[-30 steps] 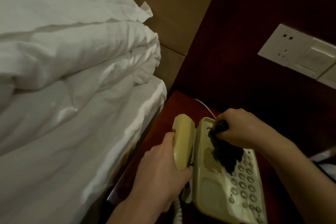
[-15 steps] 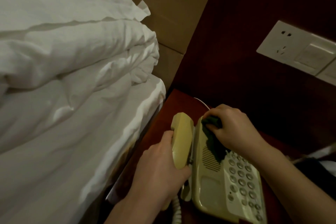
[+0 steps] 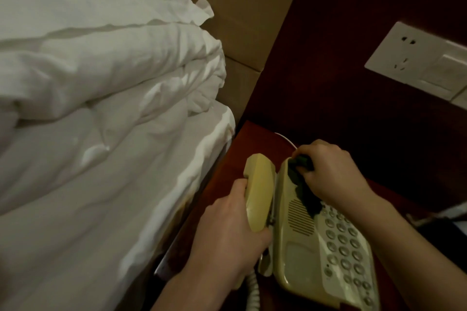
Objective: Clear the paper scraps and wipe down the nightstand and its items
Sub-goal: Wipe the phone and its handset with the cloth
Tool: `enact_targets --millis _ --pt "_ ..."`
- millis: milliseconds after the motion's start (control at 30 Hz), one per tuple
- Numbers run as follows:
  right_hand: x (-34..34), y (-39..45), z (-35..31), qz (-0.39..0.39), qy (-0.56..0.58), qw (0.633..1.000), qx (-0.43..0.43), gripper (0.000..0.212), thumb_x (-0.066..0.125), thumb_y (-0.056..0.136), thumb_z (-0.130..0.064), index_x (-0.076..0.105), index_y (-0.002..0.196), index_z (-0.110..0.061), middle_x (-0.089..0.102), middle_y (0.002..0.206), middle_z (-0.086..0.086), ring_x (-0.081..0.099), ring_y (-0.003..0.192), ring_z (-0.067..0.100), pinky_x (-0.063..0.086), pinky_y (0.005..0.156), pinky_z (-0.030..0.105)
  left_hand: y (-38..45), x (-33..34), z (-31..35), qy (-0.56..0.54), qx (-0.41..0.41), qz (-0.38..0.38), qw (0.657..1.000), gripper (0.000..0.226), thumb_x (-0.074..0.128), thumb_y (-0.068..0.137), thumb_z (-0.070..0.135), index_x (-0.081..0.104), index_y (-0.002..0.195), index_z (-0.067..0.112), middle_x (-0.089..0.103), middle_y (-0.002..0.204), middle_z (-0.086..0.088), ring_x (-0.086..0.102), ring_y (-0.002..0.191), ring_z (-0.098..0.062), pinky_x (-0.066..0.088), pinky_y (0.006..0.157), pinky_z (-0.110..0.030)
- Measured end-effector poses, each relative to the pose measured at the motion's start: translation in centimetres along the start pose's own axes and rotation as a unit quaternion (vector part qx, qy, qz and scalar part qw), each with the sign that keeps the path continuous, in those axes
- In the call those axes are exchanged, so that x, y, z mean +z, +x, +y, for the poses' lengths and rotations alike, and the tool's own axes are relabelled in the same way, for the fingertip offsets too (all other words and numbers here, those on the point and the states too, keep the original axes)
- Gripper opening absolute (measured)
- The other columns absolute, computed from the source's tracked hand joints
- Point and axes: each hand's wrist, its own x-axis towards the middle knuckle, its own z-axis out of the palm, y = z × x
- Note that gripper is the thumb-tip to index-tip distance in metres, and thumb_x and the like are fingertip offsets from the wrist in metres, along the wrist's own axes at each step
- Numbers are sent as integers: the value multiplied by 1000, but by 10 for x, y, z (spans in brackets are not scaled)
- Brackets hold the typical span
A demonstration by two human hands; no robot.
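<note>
Beside the white bed, on the dark table at lower right, the left hand grips the handset clear while the right hand clenches a dark cloth on the phone base; best to wipe the cradle firmly.

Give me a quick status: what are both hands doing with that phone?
Left hand grips the handset, lifted off the base. Right hand presses a dark cloth on the phone base, at its far end. Nothing in the way.
</note>
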Motion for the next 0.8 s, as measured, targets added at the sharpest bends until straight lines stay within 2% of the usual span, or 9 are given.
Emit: enact_targets --millis 133,267,333,400,467,567,633,700,800 --pt "-2 -2 1 -25 40 999 -8 29 70 94 -21 69 120 -35 59 122 -6 59 112 19 46 81 23 0 0 0 1 4 0 1000 59 79 83 42 38 125 45 52 85 21 50 70 6 34 54 -12" --pt "-15 -11 7 -65 47 997 -7 27 69 95 -30 69 121 -36 59 123 -10 59 112 15 55 84 28 0 0 0 1 5 0 1000 61 80 83 42 38 127 46 52 86 23 49 70 10 34 52 -11" --pt "-11 -7 6 -44 30 999 -1 28 69 95 -29 68 122 -34 59 123 -7 60 111 17 56 86 29 0 0 0 3 1 1 1000 60 80 84 42 38 127 46 52 86 22 50 70 8 36 54 -12" --pt "-3 -3 2 -18 26 999 3 29 70 94 -25 69 123 -32 59 122 -4 60 111 19 51 84 26 -1 0 1 8 2 4 1000 58 78 84 41 39 127 44 52 85 21 52 71 4 37 57 -15" --pt "0 -2 -1 -17 29 999 -2 29 69 94 -23 69 122 -31 59 123 -4 59 112 19 46 82 23 -1 0 1 3 3 3 1000 56 78 85 40 39 125 44 52 85 21 51 70 6 36 55 -12" --pt "-10 -7 0 -66 44 997 -20 28 68 95 -28 68 122 -36 57 124 -9 58 114 17 54 90 29 -1 0 1 -2 0 1 1000 55 78 84 42 37 121 45 51 84 21 48 69 9 34 53 -11" --pt "-16 -8 0 -94 39 994 -27 29 68 95 -31 66 123 -38 55 124 -11 57 114 14 56 89 31 0 1 0 -1 -3 5 1000 57 79 84 42 39 124 44 51 85 21 50 71 6 36 56 -14" --pt "-13 -6 -1 -77 19 996 -39 30 70 94 -29 67 122 -37 55 122 -11 57 113 14 54 90 28 -1 1 0 5 -4 8 1000 58 79 83 41 39 125 44 52 87 21 55 77 0 42 63 -22" --pt "-1 -3 -3 -20 -7 999 -48 31 71 92 -19 69 121 -31 56 121 -6 54 115 17 49 94 32 -2 0 1 8 -3 13 1000 55 77 83 40 40 124 43 55 89 19 60 83 -7 45 70 -26"
